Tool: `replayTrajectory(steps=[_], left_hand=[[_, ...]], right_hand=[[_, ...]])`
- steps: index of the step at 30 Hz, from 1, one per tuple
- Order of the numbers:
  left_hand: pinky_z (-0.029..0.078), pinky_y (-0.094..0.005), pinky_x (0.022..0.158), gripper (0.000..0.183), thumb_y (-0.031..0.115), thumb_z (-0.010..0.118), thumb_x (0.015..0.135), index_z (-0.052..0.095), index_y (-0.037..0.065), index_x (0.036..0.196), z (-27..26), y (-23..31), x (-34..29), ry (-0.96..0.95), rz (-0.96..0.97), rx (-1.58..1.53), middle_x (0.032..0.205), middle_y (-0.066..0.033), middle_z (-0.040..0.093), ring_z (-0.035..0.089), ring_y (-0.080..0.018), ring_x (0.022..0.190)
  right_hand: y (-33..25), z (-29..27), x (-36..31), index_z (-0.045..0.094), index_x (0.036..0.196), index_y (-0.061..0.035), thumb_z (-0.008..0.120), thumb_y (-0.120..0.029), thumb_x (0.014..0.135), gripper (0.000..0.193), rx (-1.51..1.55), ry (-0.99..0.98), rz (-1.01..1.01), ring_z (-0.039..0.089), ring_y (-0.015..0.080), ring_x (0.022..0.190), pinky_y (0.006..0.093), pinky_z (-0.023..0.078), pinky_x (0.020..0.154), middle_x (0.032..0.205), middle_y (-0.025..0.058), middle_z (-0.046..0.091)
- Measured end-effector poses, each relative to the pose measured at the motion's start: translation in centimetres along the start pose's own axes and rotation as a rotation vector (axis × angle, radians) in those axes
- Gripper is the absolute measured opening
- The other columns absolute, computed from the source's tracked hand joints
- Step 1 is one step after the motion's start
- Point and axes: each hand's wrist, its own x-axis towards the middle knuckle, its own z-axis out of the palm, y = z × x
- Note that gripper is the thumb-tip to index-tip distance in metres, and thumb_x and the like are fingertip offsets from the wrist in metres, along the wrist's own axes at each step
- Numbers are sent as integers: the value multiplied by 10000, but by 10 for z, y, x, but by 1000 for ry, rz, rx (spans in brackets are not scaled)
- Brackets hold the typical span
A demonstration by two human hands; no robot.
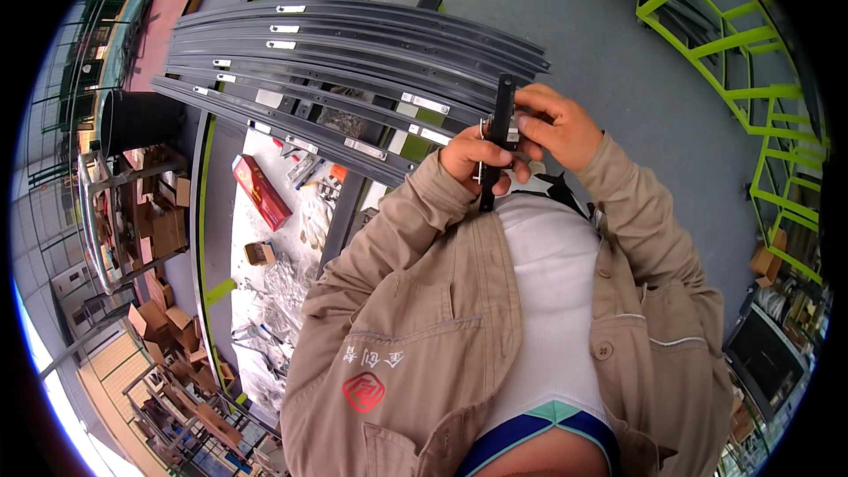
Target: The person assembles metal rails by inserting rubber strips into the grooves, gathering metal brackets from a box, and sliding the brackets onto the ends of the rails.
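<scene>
In front of my chest I hold a short black metal bar (pixel 503 115) with small silver fittings along its side. My left hand (pixel 475 159) grips its lower part, thumb across the front. On the right side of the bar, the fingers of my right hand (pixel 558 128) pinch a small silver piece (pixel 512 134) against it; its exact kind is too small to make out. Just beyond my hands lie several long dark grey metal profiles (pixel 353 40), side by side on a rack, with silver plates (pixel 426 103) set along them.
Left of me a white worktop (pixel 252 256) carries a red box (pixel 261 192), a small open carton (pixel 260 253), plastic bags and loose hardware. Green metal racks (pixel 733 44) stand at the right. Cardboard boxes (pixel 163 327) are stacked on the far left, and a dark screen (pixel 765 362) is at lower right.
</scene>
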Motion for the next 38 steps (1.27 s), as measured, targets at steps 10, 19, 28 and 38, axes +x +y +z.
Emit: replayTrajectory(steps=[10, 19, 28, 38], left_hand=[[493, -287, 435, 397, 88, 636, 842, 545, 45, 1225, 8, -16, 12, 192, 53, -33, 1121, -213, 617, 658, -293, 864], [348, -241, 427, 266, 116, 701, 853, 541, 89, 1065, 3, 5, 1, 382, 245, 131, 767, -53, 509, 475, -146, 636], [509, -302, 684, 350, 229, 774, 799, 623, 43, 1055, -18, 41, 48, 986, 379, 1574, 868, -77, 689, 656, -206, 732], [516, -401, 844, 408, 293, 767, 803, 603, 116, 1131, -25, 50, 63, 977, 186, 1714, 1062, -142, 686, 653, -341, 983]], right_hand=[[4, -29, -15, 613, 1046, -20, 568, -169, 944, 186, 316, 120, 176, 575, 118, 851, 283, 483, 781, 979, 48, 650], [18, -53, -35, 494, 1083, -35, 518, -201, 969, 203, 829, 422, 181, 654, 209, 725, 363, 556, 641, 910, 145, 681], [102, -28, -47, 591, 1263, -14, 542, -220, 987, 348, 231, 209, 382, 537, 92, 616, 245, 460, 551, 851, 42, 650], [110, -30, -36, 680, 1206, -111, 554, -357, 969, 365, -391, 323, 177, 689, 230, 924, 372, 516, 815, 1045, 139, 712]])
